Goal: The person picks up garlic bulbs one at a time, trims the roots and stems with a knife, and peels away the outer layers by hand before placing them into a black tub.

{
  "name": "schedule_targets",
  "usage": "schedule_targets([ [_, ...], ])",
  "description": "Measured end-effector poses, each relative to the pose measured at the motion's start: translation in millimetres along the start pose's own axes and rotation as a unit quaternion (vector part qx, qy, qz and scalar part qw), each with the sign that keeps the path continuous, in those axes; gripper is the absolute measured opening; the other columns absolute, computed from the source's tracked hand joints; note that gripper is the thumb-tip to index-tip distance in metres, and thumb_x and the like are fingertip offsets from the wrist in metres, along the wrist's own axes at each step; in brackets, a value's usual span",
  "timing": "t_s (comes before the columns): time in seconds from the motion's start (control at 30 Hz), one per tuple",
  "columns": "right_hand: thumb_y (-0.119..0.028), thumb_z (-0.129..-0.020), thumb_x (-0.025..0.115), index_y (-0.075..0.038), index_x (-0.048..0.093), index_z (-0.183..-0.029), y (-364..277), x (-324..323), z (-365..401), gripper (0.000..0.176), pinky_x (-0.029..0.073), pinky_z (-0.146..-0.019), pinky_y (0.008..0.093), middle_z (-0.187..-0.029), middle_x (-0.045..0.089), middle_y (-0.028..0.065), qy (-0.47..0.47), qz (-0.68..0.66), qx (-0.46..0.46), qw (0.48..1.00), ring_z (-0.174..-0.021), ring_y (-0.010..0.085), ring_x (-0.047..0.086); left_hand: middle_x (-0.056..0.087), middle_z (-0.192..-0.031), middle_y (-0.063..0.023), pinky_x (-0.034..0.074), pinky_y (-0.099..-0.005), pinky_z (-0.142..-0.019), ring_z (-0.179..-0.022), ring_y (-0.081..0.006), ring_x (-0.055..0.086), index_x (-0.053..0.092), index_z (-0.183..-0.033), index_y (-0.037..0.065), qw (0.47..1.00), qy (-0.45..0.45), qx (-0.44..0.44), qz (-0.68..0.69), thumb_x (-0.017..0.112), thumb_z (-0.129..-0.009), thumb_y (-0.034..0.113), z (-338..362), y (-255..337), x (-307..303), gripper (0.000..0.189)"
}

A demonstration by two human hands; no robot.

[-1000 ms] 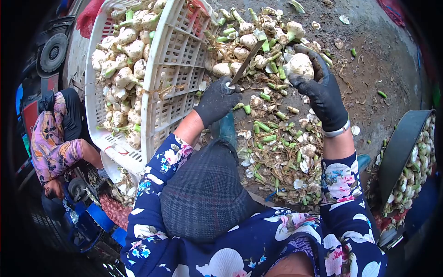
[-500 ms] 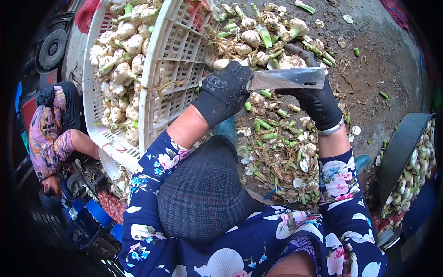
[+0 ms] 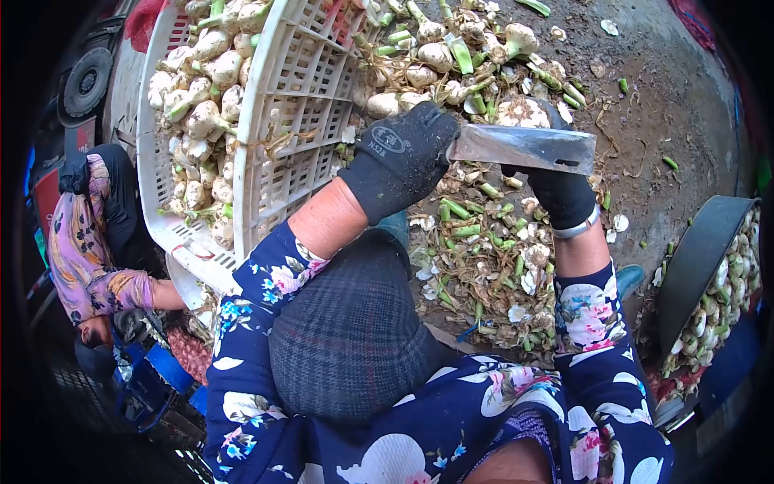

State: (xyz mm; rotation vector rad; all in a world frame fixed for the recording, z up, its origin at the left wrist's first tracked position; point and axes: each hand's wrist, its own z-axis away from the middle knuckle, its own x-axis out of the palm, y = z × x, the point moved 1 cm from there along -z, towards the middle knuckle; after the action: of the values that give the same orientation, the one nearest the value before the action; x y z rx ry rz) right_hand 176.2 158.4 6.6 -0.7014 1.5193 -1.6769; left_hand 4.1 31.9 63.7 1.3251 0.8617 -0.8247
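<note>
My left hand [image 3: 401, 161], in a black work glove, is wrapped round the handle of a broad-bladed knife [image 3: 528, 147]. The blade points right, its face toward me, and crosses in front of my right hand [image 3: 562, 194]. That hand is gloved in black too, with a silvery band at the wrist, and its fingers curl round a garlic bulb [image 3: 522, 114] just beyond the blade. Part of the bulb and of the right fingers is hidden behind the knife. Past my hands lies a heap of garlic bulbs with cut green stems [image 3: 435, 56].
A white plastic crate [image 3: 278, 121] full of garlic stands tilted at my left. Stem pieces and peelings [image 3: 492, 274] litter the ground below my hands. To the right is a dark tub [image 3: 697, 274] beside more garlic. A person [image 3: 101, 234] bends over at far left.
The knife and my left hand have moved right and slightly down, and the blade now slants down at its tip. My right hand with the bulb has shifted a little.
</note>
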Motion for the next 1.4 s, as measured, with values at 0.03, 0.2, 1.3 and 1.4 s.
schedule_targets([
  [0.03,0.0,-0.068,0.069,0.004,0.03,-0.127,1,0,1,0.071,0.049,-0.06,0.0262,-0.085,0.063,0.0079,0.0,0.0,0.001,1.0,-0.068,0.0134,0.06,0.052,-0.087,-0.0142,0.046,-0.04,-0.068,-0.083,-0.0326,0.054,0.052,-0.096,0.006,1.0,-0.007,-0.011,0.001,0.061,-0.067,0.009,-1,3,0,0.031],
  [0.2,-0.014,-0.055,0.078,0.002,0.042,-0.12,-51,11,14,0.076,0.047,-0.078,0.0294,-0.091,0.062,0.004,-0.04,-0.267,0.147,0.952,-0.085,0.0141,0.059,0.053,-0.089,-0.0157,0.045,-0.0417,-0.074,-0.087,-0.0348,0.054,0.052,-0.096,0.005,0.99,-0.025,-0.132,-0.046,0.059,-0.071,0.011,12,-54,35,0.027],
  [1.3,-0.019,-0.063,0.074,-0.001,0.052,-0.105,-38,9,4,0.051,0.047,-0.064,0.0234,-0.084,0.062,0.0035,0.017,-0.145,0.108,0.983,-0.073,0.0092,0.058,0.051,-0.076,-0.0153,0.041,-0.042,-0.066,-0.074,-0.0353,0.05,0.051,-0.077,0.004,0.989,0.015,-0.078,0.124,0.058,-0.071,0.011,12,-32,27,0.012],
  [1.4,-0.02,-0.068,0.067,-0.002,0.049,-0.11,-38,1,3,0.049,0.045,-0.059,0.0219,-0.081,0.058,0.0032,-0.001,-0.261,0.145,0.954,-0.067,0.0104,0.056,0.054,-0.077,-0.0121,0.043,-0.0369,-0.065,-0.07,-0.0287,0.054,0.053,-0.081,0.004,0.987,0.017,-0.109,0.114,0.061,-0.072,0.011,23,-56,38,0.013],
])
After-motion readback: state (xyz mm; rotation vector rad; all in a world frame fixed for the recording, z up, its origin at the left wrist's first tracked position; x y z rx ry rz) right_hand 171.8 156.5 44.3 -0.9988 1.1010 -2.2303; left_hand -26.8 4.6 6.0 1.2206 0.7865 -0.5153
